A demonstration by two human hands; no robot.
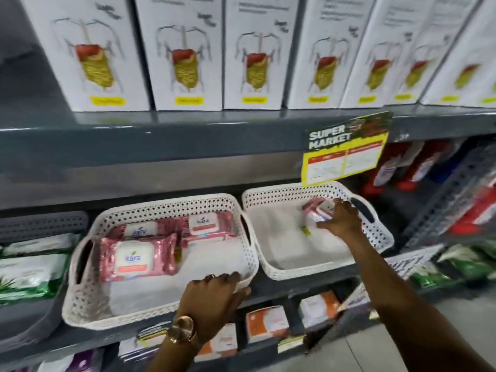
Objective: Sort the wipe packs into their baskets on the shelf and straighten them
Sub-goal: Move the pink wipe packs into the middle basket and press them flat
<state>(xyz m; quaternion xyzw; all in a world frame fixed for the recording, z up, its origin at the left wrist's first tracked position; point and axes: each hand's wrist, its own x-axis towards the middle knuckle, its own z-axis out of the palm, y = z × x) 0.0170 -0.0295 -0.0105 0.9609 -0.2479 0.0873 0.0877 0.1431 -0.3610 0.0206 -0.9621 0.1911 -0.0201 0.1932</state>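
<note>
**Shelf inspection: pink wipe packs, two white baskets**

Left basket (80, 299) holds three pink packs (137, 257); left hand (214, 296) grips its front rim. Right basket (273, 261): right hand (342, 220) grasps one pink pack (318, 209) inside, far right corner.

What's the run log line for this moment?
left hand: gripping left basket rim | right hand: holding pink pack in right basket
</note>
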